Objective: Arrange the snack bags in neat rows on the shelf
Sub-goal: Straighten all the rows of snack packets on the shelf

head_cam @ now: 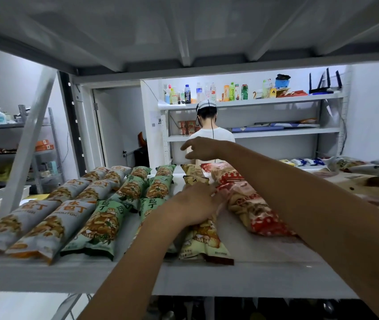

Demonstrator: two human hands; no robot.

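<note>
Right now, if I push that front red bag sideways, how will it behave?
The red bag looks puffy and soft, so it would probably buckle rather than slide stiffly. Its glossy film on the smooth shelf suggests it slips easily. It seems light for its size, and the contents may be crushable, so push gently.

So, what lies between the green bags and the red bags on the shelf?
In the head view, a row of cream bags lies between the green bags and the red bags, with the left hand resting on it.
</note>
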